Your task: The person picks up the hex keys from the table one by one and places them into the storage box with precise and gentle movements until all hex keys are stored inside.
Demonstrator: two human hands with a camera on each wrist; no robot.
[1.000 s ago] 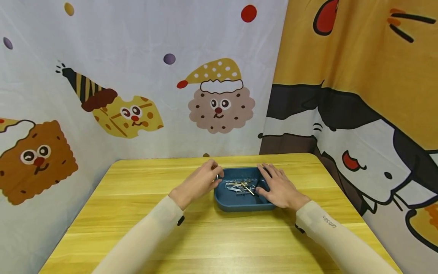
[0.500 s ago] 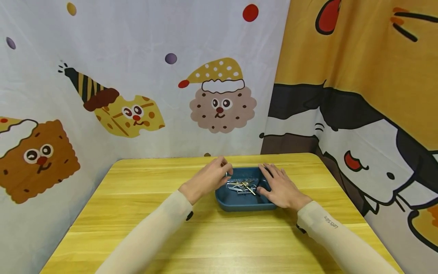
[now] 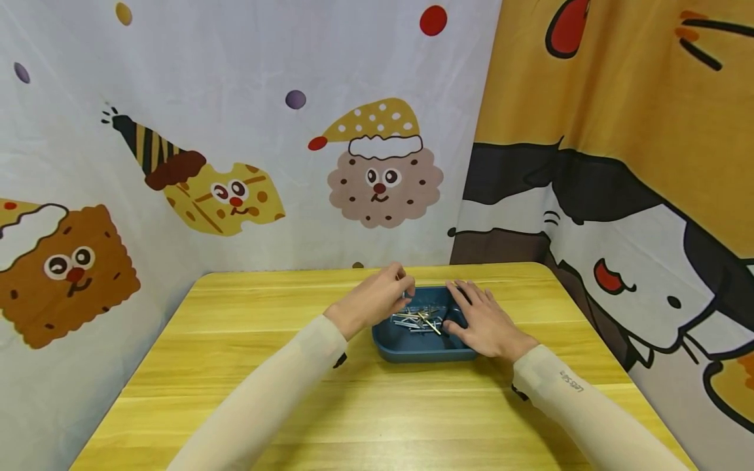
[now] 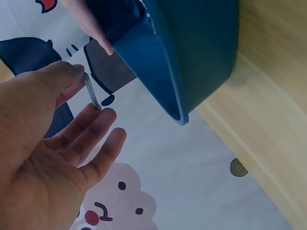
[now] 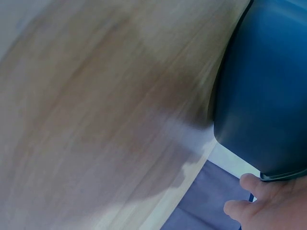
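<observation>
A blue tray (image 3: 412, 356) sits on the table with a pile of thin silver and gold metal rods (image 3: 419, 320) inside. Over its far left corner is my left hand (image 3: 377, 299), thumb and fingers pinching a short silver metal rod (image 4: 91, 91) with a slightly bent upper end. In the left wrist view this rod is apart from the tray wall. My right hand (image 3: 484, 324) rests across the tray's right end, fingers spread over the far rim and thumb at the inner divider. It hides much of the right compartment.
The wooden table (image 3: 377, 418) extends around the tray on all sides. Behind it hangs a cartoon-printed white curtain (image 3: 235, 98), with a yellow, black and white curtain (image 3: 618, 196) on the right.
My left hand has moved right, from beside the tray's left end to over its far left corner, still pinching the rod. The right hand has stayed on the tray.
</observation>
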